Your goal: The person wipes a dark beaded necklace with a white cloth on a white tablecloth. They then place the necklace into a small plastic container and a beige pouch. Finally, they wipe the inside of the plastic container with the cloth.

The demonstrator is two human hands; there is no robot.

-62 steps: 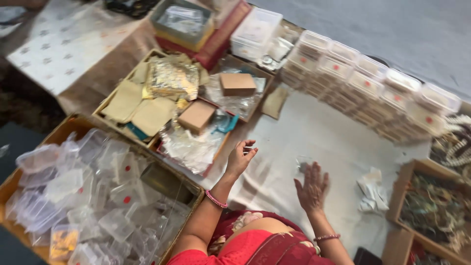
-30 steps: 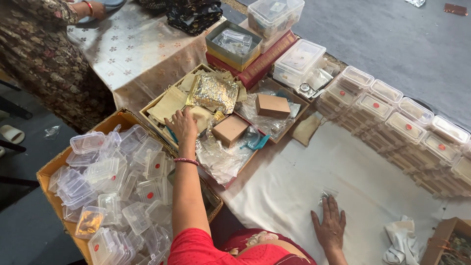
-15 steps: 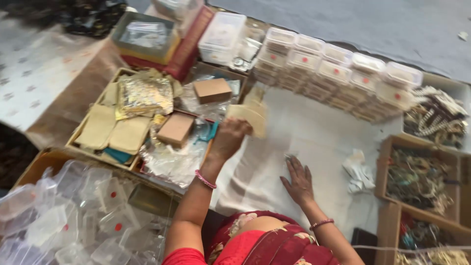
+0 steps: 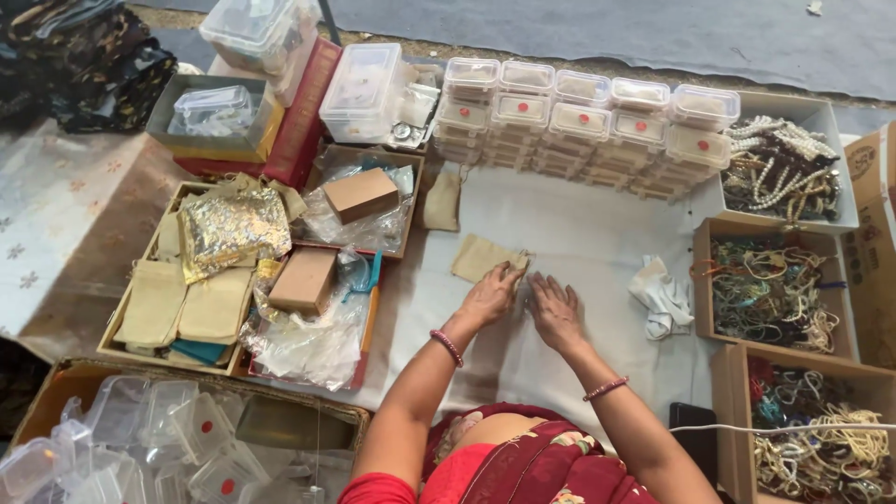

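Observation:
A small beige cloth pouch lies flat on the white cloth in front of me. My left hand rests on the pouch's near right corner, fingers pinching its edge. My right hand lies close beside it, palm down on the cloth, fingertips near the same corner. Both wrists wear pink bead bracelets.
A tray of beige pouches and a gold pouch sits left, with two brown boxes. Stacked clear lidded boxes line the back. Cardboard boxes of bead necklaces stand right, a crumpled white cloth beside them.
My left hand reached to the pouch tray at left, carried a beige pouch back and laid it on the white cloth. My right hand slid over beside it.

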